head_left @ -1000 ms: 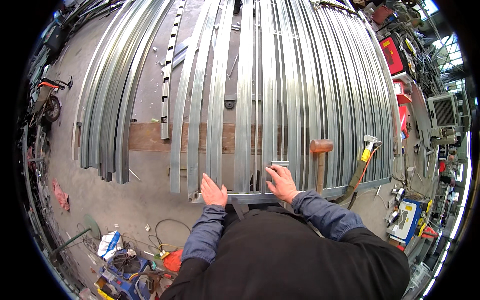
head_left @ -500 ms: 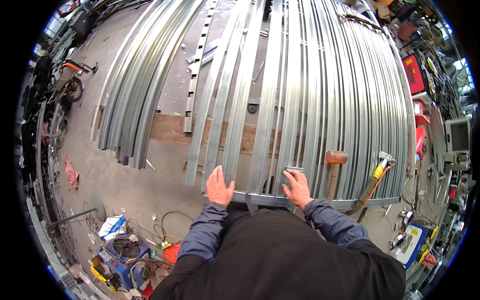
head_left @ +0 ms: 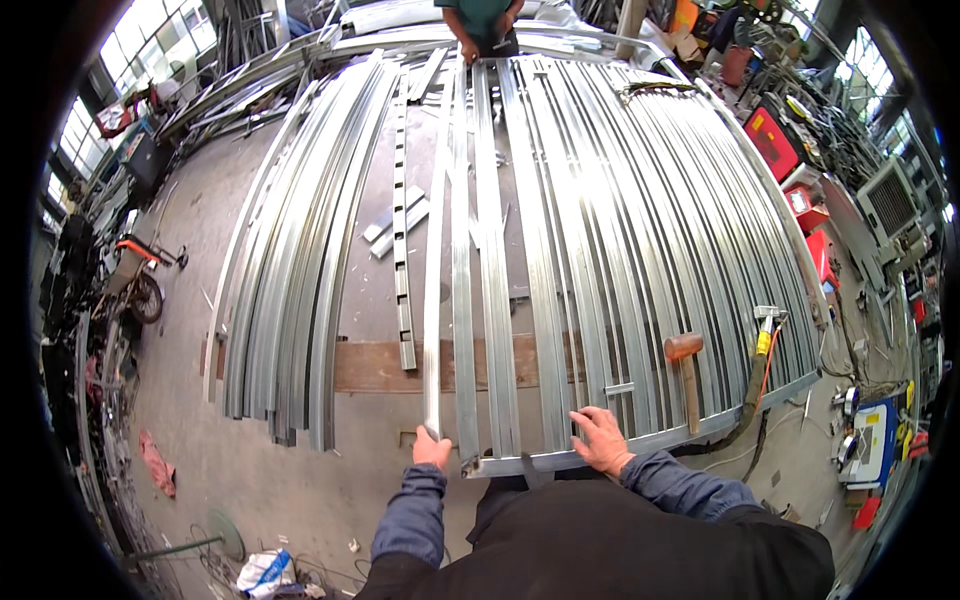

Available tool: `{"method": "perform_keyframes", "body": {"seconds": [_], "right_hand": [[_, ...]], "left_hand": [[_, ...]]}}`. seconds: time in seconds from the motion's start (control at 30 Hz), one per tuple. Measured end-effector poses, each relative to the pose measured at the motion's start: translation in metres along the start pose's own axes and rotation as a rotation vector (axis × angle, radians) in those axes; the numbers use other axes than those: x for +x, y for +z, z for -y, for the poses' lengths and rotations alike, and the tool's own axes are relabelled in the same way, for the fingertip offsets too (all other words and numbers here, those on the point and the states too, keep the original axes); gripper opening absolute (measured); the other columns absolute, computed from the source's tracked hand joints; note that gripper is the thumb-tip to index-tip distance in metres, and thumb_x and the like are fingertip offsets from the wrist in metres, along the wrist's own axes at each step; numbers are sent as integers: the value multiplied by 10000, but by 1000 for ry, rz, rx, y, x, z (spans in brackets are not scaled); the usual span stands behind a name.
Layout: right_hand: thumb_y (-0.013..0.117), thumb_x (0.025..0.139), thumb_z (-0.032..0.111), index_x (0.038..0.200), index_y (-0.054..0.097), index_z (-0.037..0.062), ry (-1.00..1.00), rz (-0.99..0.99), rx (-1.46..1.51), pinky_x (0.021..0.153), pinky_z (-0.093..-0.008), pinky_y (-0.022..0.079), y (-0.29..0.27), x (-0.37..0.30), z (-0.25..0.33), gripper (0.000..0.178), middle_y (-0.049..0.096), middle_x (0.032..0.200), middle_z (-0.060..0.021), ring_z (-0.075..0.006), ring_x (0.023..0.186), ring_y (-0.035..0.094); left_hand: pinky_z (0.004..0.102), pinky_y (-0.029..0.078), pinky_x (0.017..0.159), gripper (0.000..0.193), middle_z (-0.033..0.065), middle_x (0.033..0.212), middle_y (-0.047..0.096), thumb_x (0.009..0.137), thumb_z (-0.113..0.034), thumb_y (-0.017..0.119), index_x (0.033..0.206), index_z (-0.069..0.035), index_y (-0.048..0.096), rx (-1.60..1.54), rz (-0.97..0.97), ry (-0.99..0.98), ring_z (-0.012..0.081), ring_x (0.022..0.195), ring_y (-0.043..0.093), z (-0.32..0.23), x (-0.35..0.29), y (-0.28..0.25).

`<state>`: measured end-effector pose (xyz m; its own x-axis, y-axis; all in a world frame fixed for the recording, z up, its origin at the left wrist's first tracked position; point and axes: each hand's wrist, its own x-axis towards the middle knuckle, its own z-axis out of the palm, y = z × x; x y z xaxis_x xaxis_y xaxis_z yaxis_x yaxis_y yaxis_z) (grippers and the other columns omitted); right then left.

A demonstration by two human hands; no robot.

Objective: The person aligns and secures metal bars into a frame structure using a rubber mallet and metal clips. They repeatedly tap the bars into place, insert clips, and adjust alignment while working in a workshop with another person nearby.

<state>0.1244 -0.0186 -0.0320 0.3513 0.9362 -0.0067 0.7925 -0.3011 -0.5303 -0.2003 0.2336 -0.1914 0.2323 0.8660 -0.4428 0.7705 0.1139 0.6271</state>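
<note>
My left hand [head_left: 432, 449] is closed around the near end of a long, narrow metal slat [head_left: 433, 320], the leftmost beside the panel. Over the panel's near end, my right hand [head_left: 601, 441] is open with its fingers apart, close to the silvery metal slats [head_left: 553, 370]. A crosswise metal rail [head_left: 545, 461] runs along their near ends. Just beyond my right hand, a short metal piece [head_left: 619, 388] lies across the slats. Further right rests a mallet [head_left: 684, 347] with a brown head, and beside it a hand tool [head_left: 765, 335] with a yellow section and orange cord.
A bundle of metal channels [head_left: 290, 300] lies to the left, beside a notched bar [head_left: 401, 230]. A wooden board [head_left: 375, 367] is on the floor beneath. At the far end stands another person [head_left: 482, 25] with hands near the slats. Red cases [head_left: 773, 140] line the right side.
My left hand has moved left and closed on the slat's end. My right hand stays open near the rail. The view has tilted up, bringing the other person into sight.
</note>
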Motion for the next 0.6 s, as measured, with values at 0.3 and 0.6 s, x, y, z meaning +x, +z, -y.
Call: {"method": "perform_keyframes", "body": {"seconds": [0.3,0.6], "right_hand": [[718,992,460,1522,492,42,319,267,803,1068,-424,476,102,139,93,712,595,1345,-171,-297,1236,587],[670,858,181,880,598,51,695,226,1339,492,-389,395,107,266,113,151,512,687,-47,-193,568,495]], "left_hand": [[318,376,455,363,37,753,549,874,-71,579,1237,-55,584,-771,425,-218,124,514,456,-120,-79,-62],[339,382,430,383,82,681,548,826,9,571,1208,16,536,-850,403,-121,177,470,481,-182,-101,-10]]}}
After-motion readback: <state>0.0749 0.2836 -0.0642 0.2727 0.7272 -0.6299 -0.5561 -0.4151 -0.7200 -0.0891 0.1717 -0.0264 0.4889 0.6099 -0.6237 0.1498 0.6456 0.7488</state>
